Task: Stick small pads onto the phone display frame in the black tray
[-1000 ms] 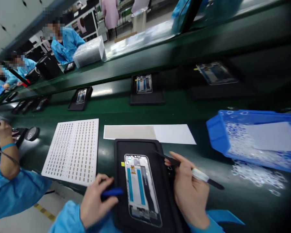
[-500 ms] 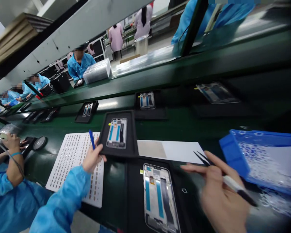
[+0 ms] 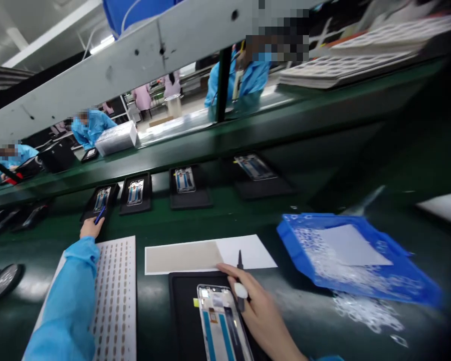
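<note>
My left hand (image 3: 91, 228) reaches out at the left with a blue pen-like tool (image 3: 99, 215) in its closed fingers. It is at the near edge of a small black tray (image 3: 115, 196) that holds a phone frame (image 3: 102, 199); whether it still grips that tray I cannot tell. Tweezers (image 3: 241, 291) are held in my right hand (image 3: 257, 306), pointing away from me. Its fingertips reach the far edge of the nearest black tray (image 3: 182, 316). In that tray lies a larger-looking phone frame (image 3: 220, 321) with blue strips and a yellow tab.
Several trays with phone frames stand in a row, including one at the right (image 3: 263, 188). A perforated-looking white sheet (image 3: 115, 291) lies under my left arm. Beyond the near tray is a white-and-beige strip (image 3: 184, 256). A blue bin (image 3: 304, 260) holds small clear pieces, some spilled beside it (image 3: 368, 311).
My left hand has carried a tray away to the far left row. My right hand has moved left to the near tray, its tweezers turned upward. The view has shifted right.
</note>
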A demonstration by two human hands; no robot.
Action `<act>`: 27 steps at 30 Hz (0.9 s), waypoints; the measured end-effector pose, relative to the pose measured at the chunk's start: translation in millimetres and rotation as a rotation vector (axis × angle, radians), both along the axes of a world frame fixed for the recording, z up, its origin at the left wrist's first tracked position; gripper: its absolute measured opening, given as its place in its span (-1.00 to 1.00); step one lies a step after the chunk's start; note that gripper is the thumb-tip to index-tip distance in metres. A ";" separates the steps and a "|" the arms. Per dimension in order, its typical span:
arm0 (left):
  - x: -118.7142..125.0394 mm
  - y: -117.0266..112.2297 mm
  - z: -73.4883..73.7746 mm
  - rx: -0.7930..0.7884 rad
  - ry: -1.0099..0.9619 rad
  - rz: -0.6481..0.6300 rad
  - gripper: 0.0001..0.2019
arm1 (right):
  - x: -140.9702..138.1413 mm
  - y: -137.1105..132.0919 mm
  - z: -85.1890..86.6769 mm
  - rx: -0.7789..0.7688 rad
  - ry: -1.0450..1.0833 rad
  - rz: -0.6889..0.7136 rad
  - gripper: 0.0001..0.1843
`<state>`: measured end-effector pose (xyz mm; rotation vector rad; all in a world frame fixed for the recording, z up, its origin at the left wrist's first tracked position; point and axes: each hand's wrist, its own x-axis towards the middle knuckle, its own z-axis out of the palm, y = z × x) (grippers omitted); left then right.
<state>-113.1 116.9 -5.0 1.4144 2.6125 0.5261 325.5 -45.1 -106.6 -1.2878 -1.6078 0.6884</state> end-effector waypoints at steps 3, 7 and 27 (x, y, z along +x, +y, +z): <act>-9.0 -1.1 -6.9 -0.058 0.126 -0.101 -0.65 | -1.7 0.0 -0.7 -0.026 0.028 -0.002 -0.62; -6.3 -2.8 -10.4 -0.103 0.248 -0.166 -0.71 | -4.2 1.8 -2.6 -0.045 0.078 0.002 -0.62; 115.1 -202.9 76.7 0.763 0.684 -0.695 -0.81 | -13.1 -9.3 33.4 0.043 0.309 -0.025 -0.68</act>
